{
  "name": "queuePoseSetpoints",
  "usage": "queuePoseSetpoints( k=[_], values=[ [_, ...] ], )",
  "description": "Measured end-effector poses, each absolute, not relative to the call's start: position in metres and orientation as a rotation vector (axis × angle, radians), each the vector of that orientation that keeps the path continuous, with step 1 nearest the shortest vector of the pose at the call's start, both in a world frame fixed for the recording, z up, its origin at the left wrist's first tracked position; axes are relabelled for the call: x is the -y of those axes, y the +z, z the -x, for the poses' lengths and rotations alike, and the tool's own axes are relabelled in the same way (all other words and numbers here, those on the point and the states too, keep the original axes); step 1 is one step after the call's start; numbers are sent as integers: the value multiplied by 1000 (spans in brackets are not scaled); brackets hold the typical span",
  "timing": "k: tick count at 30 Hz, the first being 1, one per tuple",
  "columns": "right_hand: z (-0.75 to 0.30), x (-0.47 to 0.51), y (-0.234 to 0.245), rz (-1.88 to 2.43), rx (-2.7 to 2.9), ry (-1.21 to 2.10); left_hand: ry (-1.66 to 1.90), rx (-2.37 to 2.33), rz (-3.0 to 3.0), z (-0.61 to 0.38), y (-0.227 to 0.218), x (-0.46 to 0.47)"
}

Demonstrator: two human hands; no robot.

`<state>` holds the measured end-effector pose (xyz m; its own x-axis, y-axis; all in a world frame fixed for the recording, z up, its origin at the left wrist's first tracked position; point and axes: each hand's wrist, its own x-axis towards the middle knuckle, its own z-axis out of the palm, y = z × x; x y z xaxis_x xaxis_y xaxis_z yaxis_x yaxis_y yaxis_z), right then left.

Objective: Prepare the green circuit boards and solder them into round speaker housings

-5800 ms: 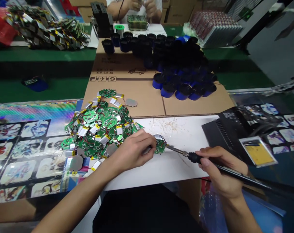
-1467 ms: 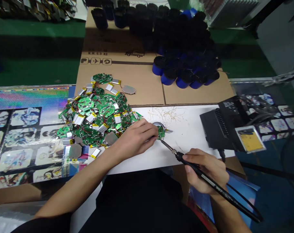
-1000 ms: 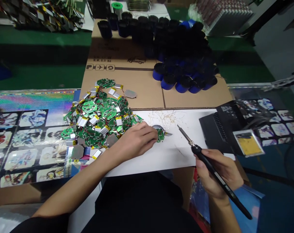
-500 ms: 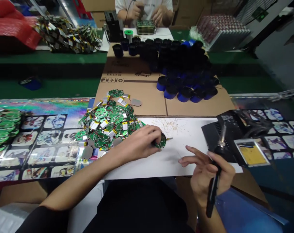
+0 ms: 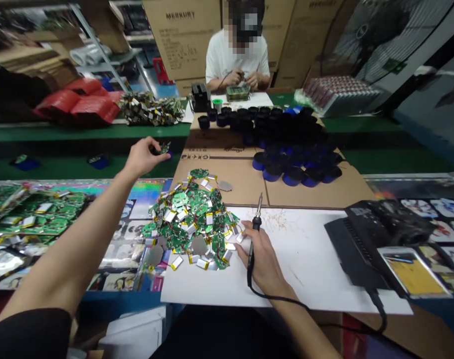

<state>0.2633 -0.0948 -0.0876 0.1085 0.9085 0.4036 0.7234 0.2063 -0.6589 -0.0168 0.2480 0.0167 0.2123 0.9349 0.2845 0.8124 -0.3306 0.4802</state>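
Observation:
My left hand [image 5: 146,156] reaches out over the green belt at the far left, its fingers pinched on a small green circuit board [image 5: 162,148]. A bit of blue, like the rim of a cup, shows under the fingertips; most of it is hidden. A soldering iron [image 5: 254,239] rests in my right hand [image 5: 265,259], with its metal tip pointing up and away. The fingertips of that hand are at the right edge of a heap of green circuit boards [image 5: 191,204] wired to small silver batteries.
Blue-and-black cups [image 5: 292,174] crowd the cardboard [image 5: 227,174] ahead. More cups [image 5: 99,160] lie on the green belt [image 5: 137,172]. A black soldering station [image 5: 356,249] stands at right, beside a yellow sponge tray [image 5: 414,271]. A co-worker [image 5: 236,60] works opposite.
My left hand has moved forward and left, from the white sheet to over the belt, carrying the board. My right hand has come left to the heap with the iron. The view has tilted up.

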Motion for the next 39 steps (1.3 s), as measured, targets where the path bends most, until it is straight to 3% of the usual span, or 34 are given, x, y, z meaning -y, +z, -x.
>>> queuePoseSetpoints(
  k=[4,9,13,17,23,29,33,39],
  values=[
    [-262,91,-95,1577,1648,237,632,-1777,-2164,26,-6,-267],
    [-265,97,-96,1516,1578,203,687,-1634,-2228,-4,6,-263],
    [-269,102,-93,1369,1513,82,673,-1258,-2316,-76,20,-250],
    [-270,100,-93,1269,1429,-23,519,-848,-2309,-174,8,-224],
    [-276,100,-93,1184,1348,-65,503,-769,-2202,-259,-14,-208],
    [-302,108,-82,1146,1252,27,477,-684,-2166,-204,18,-180],
    [-319,112,-59,1085,1189,34,148,-447,-2127,-147,39,-103],
    [-323,122,-25,1028,1187,74,-11,-395,-2266,-119,6,-1]
  ],
)
